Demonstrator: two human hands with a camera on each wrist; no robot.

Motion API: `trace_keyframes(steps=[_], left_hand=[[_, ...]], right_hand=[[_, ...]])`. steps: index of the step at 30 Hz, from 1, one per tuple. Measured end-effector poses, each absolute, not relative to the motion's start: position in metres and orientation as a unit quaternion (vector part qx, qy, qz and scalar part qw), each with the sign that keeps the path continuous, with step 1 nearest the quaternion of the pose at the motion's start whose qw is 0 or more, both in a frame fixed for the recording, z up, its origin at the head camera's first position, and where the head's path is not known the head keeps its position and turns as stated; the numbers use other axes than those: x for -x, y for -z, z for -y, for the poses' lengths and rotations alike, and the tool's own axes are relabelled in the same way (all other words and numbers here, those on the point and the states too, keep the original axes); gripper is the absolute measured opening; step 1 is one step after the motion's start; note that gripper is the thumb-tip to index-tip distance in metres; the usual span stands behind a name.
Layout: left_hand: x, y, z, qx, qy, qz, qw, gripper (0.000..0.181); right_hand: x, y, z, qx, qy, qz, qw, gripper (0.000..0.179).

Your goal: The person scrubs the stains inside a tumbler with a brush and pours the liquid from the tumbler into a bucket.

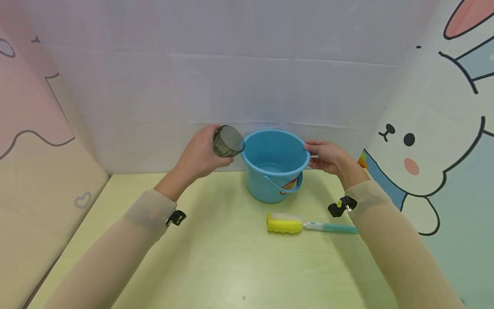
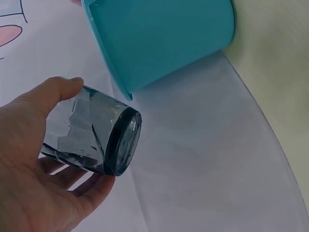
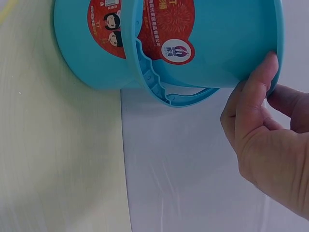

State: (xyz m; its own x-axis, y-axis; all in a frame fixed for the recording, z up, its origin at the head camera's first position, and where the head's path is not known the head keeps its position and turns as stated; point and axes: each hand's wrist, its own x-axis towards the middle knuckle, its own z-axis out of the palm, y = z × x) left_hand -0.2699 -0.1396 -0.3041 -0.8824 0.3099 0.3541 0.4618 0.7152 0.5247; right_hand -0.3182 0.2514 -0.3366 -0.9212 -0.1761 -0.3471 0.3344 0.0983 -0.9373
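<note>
My left hand (image 1: 200,151) grips a smoky, see-through drinking glass (image 1: 227,141), its fingers and thumb curled round the sides. The glass is tilted, its mouth leaning toward the left rim of a blue plastic bucket (image 1: 266,185). In the left wrist view, the thick base of the glass (image 2: 126,142) points away from the palm. Upright on the table, the bucket has its handle hanging down at the front right and seems to hold a little clear liquid. My right hand (image 1: 329,157) pinches the bucket's right rim between thumb and fingers.
In front of the bucket, a yellow sponge bottle brush (image 1: 285,225) with a teal and white handle lies on the pale wooden table (image 1: 216,257). A white cloth backdrop (image 1: 162,94) rises just behind, and patterned panels stand left and right.
</note>
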Motion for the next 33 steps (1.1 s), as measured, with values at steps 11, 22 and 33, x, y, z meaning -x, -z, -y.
trace_keyframes(steps=[11, 22, 33], left_hand=[[0.282, 0.295, 0.131, 0.208, 0.26, 0.934, 0.13, 0.092], [0.293, 0.289, 0.123, 0.214, 0.221, 0.94, 0.146, 0.089], [0.298, 0.285, 0.114, 0.213, 0.182, 0.948, 0.149, 0.093]], right_hand=[[0.316, 0.335, -0.251, -0.06, 0.672, -0.715, 0.187, 0.05], [0.313, 0.335, -0.25, -0.064, 0.672, -0.714, 0.186, 0.052], [0.313, 0.335, -0.247, -0.063, 0.672, -0.713, 0.188, 0.053]])
